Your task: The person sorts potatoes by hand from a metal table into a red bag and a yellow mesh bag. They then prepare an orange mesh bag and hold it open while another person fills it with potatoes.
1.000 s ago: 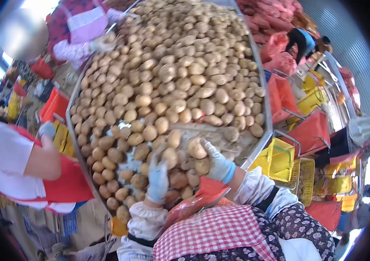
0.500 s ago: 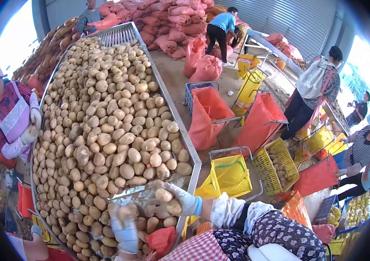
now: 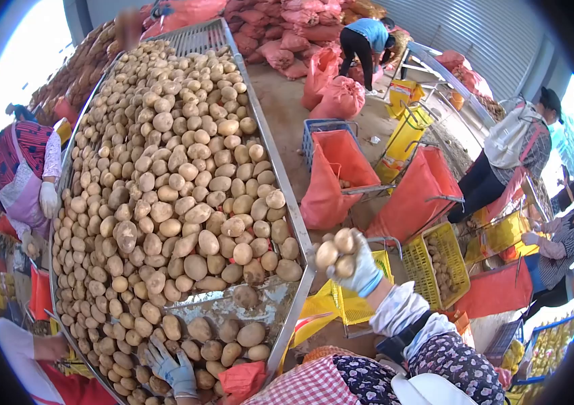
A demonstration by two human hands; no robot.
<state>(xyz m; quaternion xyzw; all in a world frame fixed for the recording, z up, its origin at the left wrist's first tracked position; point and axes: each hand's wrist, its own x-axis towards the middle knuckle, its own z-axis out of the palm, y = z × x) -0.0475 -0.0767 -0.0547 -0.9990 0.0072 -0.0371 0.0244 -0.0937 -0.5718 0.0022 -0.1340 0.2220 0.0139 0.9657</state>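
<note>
My right hand [image 3: 364,270], in a pale blue-and-white glove, is closed on several potatoes [image 3: 344,241]. It is raised past the table's right rim, over a yellow mesh bag [image 3: 380,264] held open on a metal frame. My left hand [image 3: 169,368], gloved alike, lies with fingers spread on the potatoes at the near end of the sorting table [image 3: 291,202]. Beside it, a crumpled red bag [image 3: 243,379] rests at the table's near edge. A large heap of potatoes [image 3: 165,169] covers most of the table.
Open red bags [image 3: 327,202] on frames and a yellow crate [image 3: 443,260] of potatoes stand to the right. One worker [image 3: 23,175] is across the table at left, another [image 3: 513,155] at right. Full red sacks [image 3: 293,40] are piled behind.
My right hand has carried its potatoes from over the table up and right, past the rim. My left hand, blurred before, now rests lower-left on the potatoes. The view has shifted slightly.
</note>
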